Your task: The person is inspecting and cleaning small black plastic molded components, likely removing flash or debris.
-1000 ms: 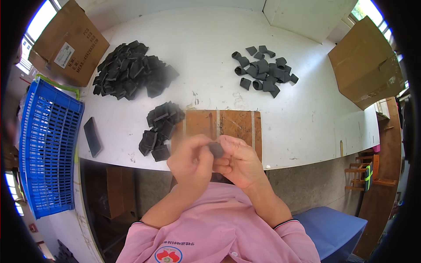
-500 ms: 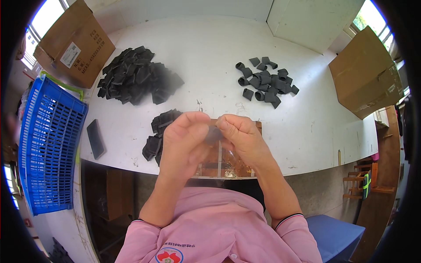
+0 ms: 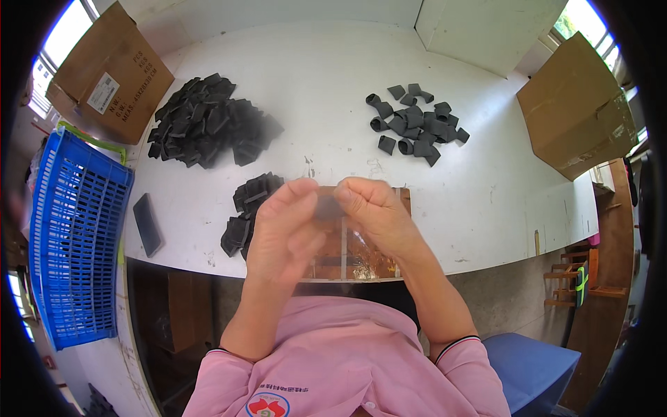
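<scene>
My left hand [image 3: 283, 226] and my right hand [image 3: 377, 214] meet over the near edge of the table. Between their thumbs and fingers is a small dark fabric piece [image 3: 328, 207], blurred, its far details unclear. Both hands pinch it. Beside my left hand lies a small heap of black fabric pieces [image 3: 251, 194], partly covered by that hand. A larger heap of flat black pieces [image 3: 198, 121] sits farther off to the left. Several short black fabric loops [image 3: 417, 126] are scattered at the far right, some standing with their round openings showing.
Under my hands a taped brown cardboard piece [image 3: 326, 267] lies on the white table [image 3: 472, 201]. A dark flat slab [image 3: 146, 224] rests at the left edge, near a blue plastic basket [image 3: 76, 236]. Cardboard boxes stand at left [image 3: 114, 76] and right [image 3: 577, 111]. A blue stool [image 3: 528, 368] is below.
Both hands still grip the dark fabric piece between them. The whole view has shifted slightly, and the left hand's lower fingers are blurred by motion.
</scene>
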{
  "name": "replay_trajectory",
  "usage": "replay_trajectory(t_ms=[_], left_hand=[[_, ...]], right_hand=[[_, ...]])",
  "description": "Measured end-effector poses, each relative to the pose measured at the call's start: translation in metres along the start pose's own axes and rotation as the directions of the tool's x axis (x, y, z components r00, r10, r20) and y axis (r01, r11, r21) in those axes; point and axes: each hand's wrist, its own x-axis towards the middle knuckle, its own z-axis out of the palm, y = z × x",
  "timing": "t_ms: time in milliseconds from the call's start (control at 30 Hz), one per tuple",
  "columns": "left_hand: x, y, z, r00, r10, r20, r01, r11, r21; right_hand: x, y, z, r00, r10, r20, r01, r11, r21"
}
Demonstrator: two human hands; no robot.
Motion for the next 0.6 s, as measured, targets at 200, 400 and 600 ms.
replay_trajectory(t_ms=[200,400,600], left_hand=[[0.008,-0.009,-0.005,0.937,0.331,0.109,-0.344,0.832,0.434],[0.011,-0.001,-0.004,0.648,0.417,0.637,-0.737,0.130,0.664],[0.009,-0.014,0.001,0.733,0.631,0.256,-0.667,0.592,0.452]], right_hand=[[-0.002,-0.003,0.007,0.980,-0.106,-0.167,0.043,0.939,-0.342],[-0.021,-0.003,0.014,0.756,-0.635,-0.160,0.388,0.630,-0.673],[-0.013,-0.008,0.025,0.553,-0.827,0.105,0.398,0.151,-0.905]])
